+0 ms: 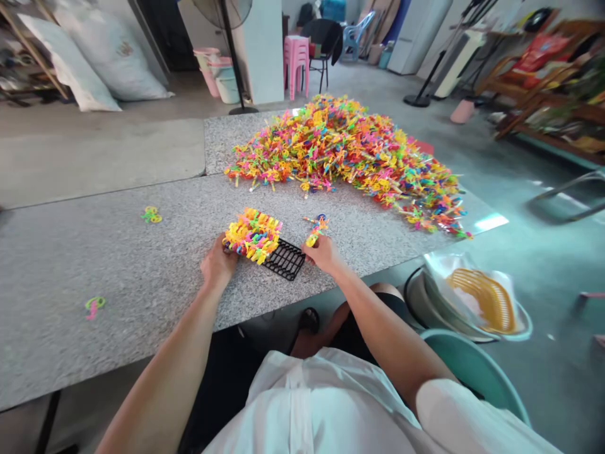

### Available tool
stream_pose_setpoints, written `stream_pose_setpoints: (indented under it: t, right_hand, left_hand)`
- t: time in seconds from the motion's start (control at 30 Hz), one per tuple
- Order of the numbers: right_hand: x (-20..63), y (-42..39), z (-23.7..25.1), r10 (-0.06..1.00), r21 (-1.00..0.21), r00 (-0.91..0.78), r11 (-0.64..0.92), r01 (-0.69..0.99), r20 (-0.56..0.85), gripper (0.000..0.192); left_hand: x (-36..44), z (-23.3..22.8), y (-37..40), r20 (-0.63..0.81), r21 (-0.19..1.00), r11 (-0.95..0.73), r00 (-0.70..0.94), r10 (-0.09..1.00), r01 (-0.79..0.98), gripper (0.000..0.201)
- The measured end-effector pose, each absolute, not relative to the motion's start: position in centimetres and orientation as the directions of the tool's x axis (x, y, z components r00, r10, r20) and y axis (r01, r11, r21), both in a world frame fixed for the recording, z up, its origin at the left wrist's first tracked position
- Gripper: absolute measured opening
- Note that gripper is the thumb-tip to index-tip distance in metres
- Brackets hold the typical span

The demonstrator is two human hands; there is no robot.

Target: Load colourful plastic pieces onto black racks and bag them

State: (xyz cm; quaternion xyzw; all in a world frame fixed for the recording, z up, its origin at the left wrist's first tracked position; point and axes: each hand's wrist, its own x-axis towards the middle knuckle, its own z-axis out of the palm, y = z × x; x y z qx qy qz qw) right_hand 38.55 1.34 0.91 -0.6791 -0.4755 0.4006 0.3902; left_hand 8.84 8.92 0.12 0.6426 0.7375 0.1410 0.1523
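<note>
A black plastic grid rack lies on the grey stone table in front of me. Its left part is filled with several small bright plastic toy pieces, mostly yellow. My left hand rests at the rack's left end, touching it. My right hand is at the rack's right end and pinches a small yellow and multicoloured toy piece between its fingers. A big heap of the same coloured pieces lies further back on the table.
Two stray pieces lie on the table at the left and near the front edge. On the floor at my right stands a basin with a yellow basket and a teal chair. A fan stand rises behind the table.
</note>
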Motion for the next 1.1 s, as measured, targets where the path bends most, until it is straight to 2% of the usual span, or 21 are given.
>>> stream_pose_setpoints:
  t: [0.1,0.23,0.37,0.5,0.7,0.93,1.1]
  right_hand:
    - [36.8,3.3,1.5,0.976,-0.861,0.176,-0.197,0.469,-0.127,0.013]
    - [35.2,5.4,1.7,0.992,-0.729,0.104,-0.121,0.674,-0.068,0.008]
    - [34.5,6.0,1.5,0.999,-0.633,0.013,-0.033,0.774,-0.036,0.018]
    - [34.2,5.8,1.7,0.999,-0.549,-0.019,-0.010,0.836,-0.046,0.027]
    - [33.4,5.9,1.9,0.992,-0.453,0.028,-0.083,0.888,-0.127,0.033]
    - [32.2,5.8,2.0,0.988,-0.420,0.083,-0.132,0.898,-0.132,0.039]
    - [34.4,6.2,3.3,0.973,-0.409,0.001,-0.098,0.907,-0.232,0.031]
  left_hand:
    - [8.7,-0.1,9.0,-0.045,0.395,0.145,-0.138,0.989,0.907,0.061]
    - [8.5,-0.4,9.2,-0.032,0.398,0.134,-0.133,0.991,0.908,0.059]
    - [8.6,-0.4,9.2,-0.035,0.413,0.142,-0.140,0.990,0.900,0.060]
    - [8.9,-0.1,9.1,-0.055,0.408,0.163,-0.154,0.987,0.898,0.061]
    - [8.9,0.0,9.1,-0.044,0.412,0.161,-0.157,0.987,0.897,0.060]
    - [8.7,-0.4,9.1,-0.014,0.405,0.131,-0.137,0.990,0.905,0.058]
    - [8.8,0.1,8.9,-0.029,0.421,0.115,-0.113,0.993,0.900,0.060]
